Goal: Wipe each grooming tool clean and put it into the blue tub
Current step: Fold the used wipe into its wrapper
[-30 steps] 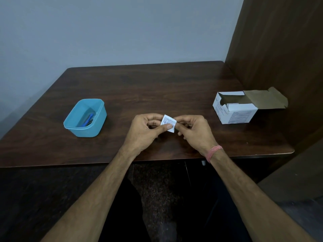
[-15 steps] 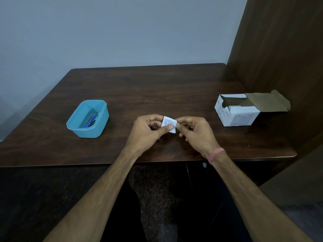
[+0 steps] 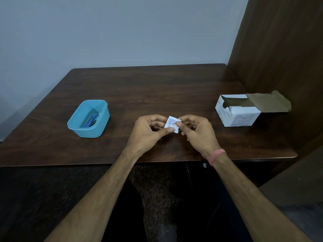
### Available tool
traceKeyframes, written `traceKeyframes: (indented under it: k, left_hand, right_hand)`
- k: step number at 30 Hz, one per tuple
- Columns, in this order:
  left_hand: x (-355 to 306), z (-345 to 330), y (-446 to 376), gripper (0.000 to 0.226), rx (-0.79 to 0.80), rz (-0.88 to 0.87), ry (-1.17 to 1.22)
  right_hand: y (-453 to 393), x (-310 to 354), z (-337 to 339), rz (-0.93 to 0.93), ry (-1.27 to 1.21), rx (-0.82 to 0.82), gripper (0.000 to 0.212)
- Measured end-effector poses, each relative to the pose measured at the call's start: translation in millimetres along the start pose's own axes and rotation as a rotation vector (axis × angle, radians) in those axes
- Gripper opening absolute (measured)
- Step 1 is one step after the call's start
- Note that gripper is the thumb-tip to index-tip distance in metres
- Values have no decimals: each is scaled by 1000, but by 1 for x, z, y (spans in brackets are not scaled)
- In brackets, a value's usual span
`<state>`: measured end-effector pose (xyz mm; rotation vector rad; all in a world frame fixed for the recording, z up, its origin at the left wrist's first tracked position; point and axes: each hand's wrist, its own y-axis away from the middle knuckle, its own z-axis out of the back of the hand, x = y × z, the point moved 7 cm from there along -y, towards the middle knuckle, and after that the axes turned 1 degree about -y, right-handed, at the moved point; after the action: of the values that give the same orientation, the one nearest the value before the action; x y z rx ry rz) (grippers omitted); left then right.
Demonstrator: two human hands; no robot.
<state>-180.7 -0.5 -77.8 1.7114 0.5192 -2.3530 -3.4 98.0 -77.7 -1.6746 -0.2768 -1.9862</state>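
Pinching a small white printed sachet (image 3: pixel 172 124) from both sides, just above the near part of the bench (image 3: pixel 157 88): left hand (image 3: pixel 148 132) with thumb and forefinger closed on the lower left edge, remaining fingers curled underneath; right hand (image 3: pixel 195 132) with thumb and fingertip closed on the upper right corner, a pink thread band (image 3: pixel 216 155) at the wrist. Little altered over the last second: same two-handed grip, sachet unopened as far as can be seen, no tear or flap visible, only slightly turned between the fingers. Probably a wipe packet, being worked at the corner and not yet yielding; wiping itself not begun. Likely next: a firmer opposite pull at the corner, with some risk of the slick paper slipping from the pinch.

Farther out, to the left, the blue tub (image 3: pixel 88 118), standing open and well apart from the hands, holding a blue tool (image 3: pixel 92 119) and something thin and dark beside it, too small to name. No grooming tool lying loose on the bench, so possibly all already in the tub, or awaiting removal for cleaning; cannot tell which. To the right, about level with the tub, an open white carton (image 3: pixel 237 113) with its brown flap thrown back, presumably the source of the sachet.
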Motion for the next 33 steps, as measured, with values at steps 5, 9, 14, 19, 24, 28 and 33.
traceKeyframes:
  k: [5, 9, 14, 19, 24, 28, 33]
  left_hand:
    - [2, 2, -1, 13, -26, 19, -14]
    - [3, 1, -1, 13, -11, 28, -26]
    - [2, -1, 0, 16, 10, 5, -36]
    - [-2, -2, 1, 11, -14, 3, -43]
    - [-15, -5, -1, 9, -53, 119, -33]
    - [-32, -25, 6, 10, -129, 119, 12]
    - [-61, -93, 28, 10, -78, 32, 27]
  right_hand:
    - [1, 3, -2, 34, 8, 10, 13]
    - [2, 7, -2, 54, -26, 36, 25]
    - [3, 5, -2, 49, -23, 27, 24]
    - [4, 7, 0, 22, -62, -2, 18]
    - [7, 11, 5, -28, -110, -65, 15]
    - [18, 21, 19, -40, -173, -114, 12]
    - [74, 25, 81, -36, -209, -287, 17]
